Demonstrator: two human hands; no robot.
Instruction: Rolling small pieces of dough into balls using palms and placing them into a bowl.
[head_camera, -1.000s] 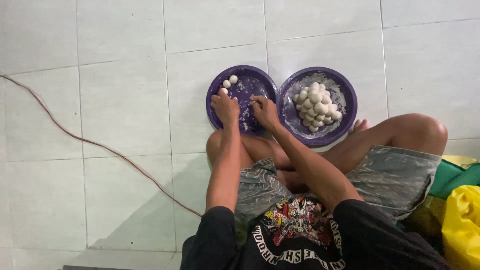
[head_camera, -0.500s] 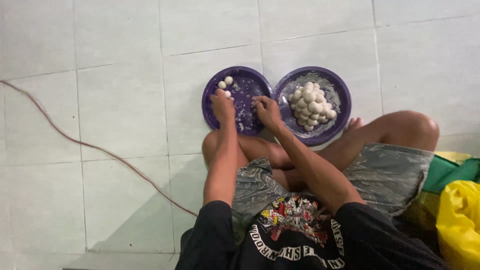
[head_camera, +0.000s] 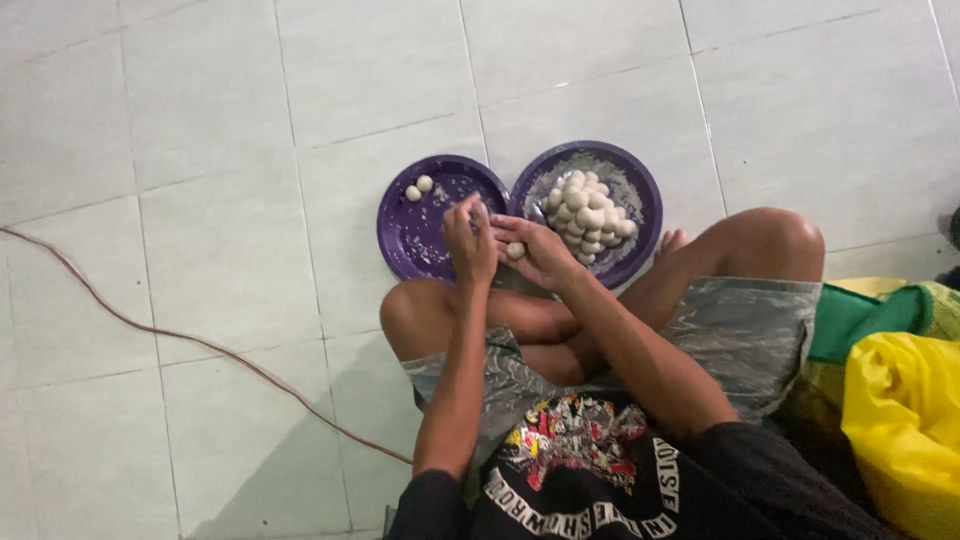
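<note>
I sit cross-legged on a tiled floor with two purple plates in front of me. The left plate (head_camera: 410, 240) carries two small white dough balls (head_camera: 418, 188) near its far rim. The right plate (head_camera: 640, 190) holds a heap of several white balls (head_camera: 585, 215). My right hand (head_camera: 540, 255) lies palm up between the plates with one white ball (head_camera: 515, 250) on its fingers. My left hand (head_camera: 468, 240) hovers right beside it, fingers bent toward that ball, over the inner edge of the left plate.
A brown cable (head_camera: 180, 335) runs across the floor tiles at the left. A yellow bag (head_camera: 905, 420) and green cloth (head_camera: 865, 315) lie by my right knee (head_camera: 780, 235).
Both hands have drawn back from the left plate's middle toward the gap between the plates. A white ball now lies in my right hand. The camera has shifted slightly.
</note>
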